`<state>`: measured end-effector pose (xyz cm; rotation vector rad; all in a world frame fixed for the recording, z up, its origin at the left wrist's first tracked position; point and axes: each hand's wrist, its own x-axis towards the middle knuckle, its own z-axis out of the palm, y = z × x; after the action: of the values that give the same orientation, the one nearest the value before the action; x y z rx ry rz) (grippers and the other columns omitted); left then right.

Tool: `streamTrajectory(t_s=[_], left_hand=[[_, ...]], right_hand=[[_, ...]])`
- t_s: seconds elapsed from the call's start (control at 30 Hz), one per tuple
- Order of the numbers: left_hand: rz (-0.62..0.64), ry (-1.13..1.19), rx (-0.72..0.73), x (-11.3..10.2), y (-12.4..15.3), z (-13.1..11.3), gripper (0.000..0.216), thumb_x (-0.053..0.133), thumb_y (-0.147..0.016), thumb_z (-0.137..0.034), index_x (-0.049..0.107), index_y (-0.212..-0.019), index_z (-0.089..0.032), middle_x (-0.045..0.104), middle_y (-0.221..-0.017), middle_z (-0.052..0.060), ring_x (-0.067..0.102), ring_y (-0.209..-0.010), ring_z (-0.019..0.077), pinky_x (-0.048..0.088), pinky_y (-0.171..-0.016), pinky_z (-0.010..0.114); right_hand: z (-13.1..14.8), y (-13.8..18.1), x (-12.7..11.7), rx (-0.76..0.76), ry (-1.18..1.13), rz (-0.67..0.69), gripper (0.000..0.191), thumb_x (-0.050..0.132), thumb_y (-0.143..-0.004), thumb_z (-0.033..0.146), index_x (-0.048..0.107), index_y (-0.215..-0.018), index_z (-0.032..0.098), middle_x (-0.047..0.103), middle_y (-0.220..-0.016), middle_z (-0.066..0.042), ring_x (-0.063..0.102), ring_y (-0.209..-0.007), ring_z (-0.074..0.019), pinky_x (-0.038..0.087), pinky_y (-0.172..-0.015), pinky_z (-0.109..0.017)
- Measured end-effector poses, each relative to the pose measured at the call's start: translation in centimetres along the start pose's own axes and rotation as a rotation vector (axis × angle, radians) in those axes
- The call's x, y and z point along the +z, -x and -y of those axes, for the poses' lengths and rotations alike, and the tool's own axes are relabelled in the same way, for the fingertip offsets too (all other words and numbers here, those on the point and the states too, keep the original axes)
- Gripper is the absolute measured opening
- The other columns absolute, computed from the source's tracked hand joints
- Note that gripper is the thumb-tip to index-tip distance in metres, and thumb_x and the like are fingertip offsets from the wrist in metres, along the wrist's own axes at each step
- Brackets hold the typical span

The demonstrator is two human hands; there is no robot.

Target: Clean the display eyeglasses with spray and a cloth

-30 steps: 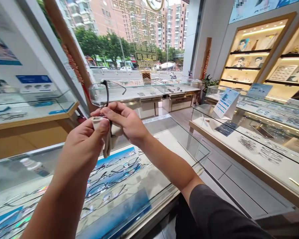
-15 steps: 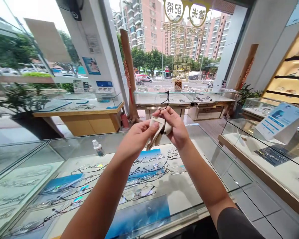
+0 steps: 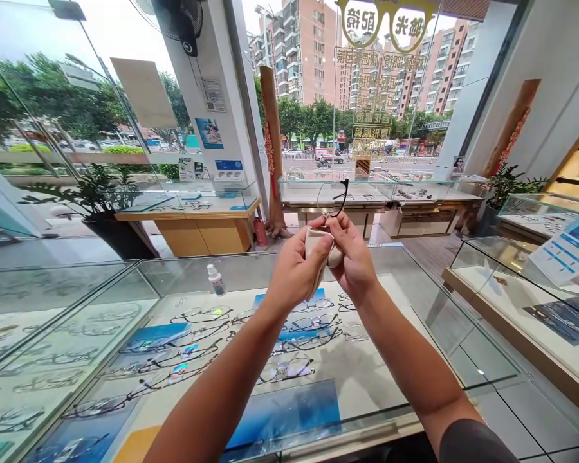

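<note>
Above a glass display case (image 3: 367,379), my two hands meet around a pair of eyeglasses (image 3: 343,193) and a beige cloth (image 3: 316,241). My left hand (image 3: 292,267) pinches the folded cloth with its thumb on top, against the glasses. With closed fingers, my right hand (image 3: 357,257) grips the glasses' frame. A dark temple arm and part of a thin rim stick up above the fingers. The rest of the glasses is hidden by the cloth and fingers. Part of the cloth hangs down between the hands.
A small white bottle (image 3: 216,280) stands upright on the glass left of my hands. Several eyeglasses (image 3: 313,321) lie in rows beneath the glass. Another display case (image 3: 502,276) is at the right, bearing a blue-and-white sign (image 3: 567,247). A wooden cabinet (image 3: 197,231) stands beyond.
The view has swung left, so the surroundings sit further right. Both hands stay together on the cloth and glasses; a thin rim now shows beside the temple arm.
</note>
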<state>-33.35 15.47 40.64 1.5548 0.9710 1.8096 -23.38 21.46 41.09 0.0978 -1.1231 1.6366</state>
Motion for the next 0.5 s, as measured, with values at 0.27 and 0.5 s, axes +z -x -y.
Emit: streamTrajectory(t_s=[0.27,0.5], left_hand=[[-0.076,-0.008,0.02,-0.6,-0.3,0.1,0.058,0.073,-0.094,-0.066,0.077,-0.123,-0.016,0.08,-0.103,0.008,0.072,-0.094,0.0207,0.057,-0.082,0.03],[0.136,0.04,-0.115,-2.2,-0.5,-1.0,0.055,0.079,-0.092,-0.061,0.076,-0.127,-0.019,0.079,-0.101,0.007,0.073,-0.098,0.0213,0.058,-0.081,0.03]], right_hand=[[0.2,0.2,0.4,-0.003,0.054,0.037,0.035,0.093,-0.08,0.048,0.066,-0.09,0.026,0.077,-0.091,0.001,0.074,-0.091,-0.0184,0.064,-0.081,-0.03],[0.7,0.0,0.1,0.029,0.026,0.0,0.031,0.092,-0.08,0.043,0.066,-0.085,0.026,0.074,-0.084,0.004,0.065,-0.07,-0.0114,0.058,-0.065,-0.022]])
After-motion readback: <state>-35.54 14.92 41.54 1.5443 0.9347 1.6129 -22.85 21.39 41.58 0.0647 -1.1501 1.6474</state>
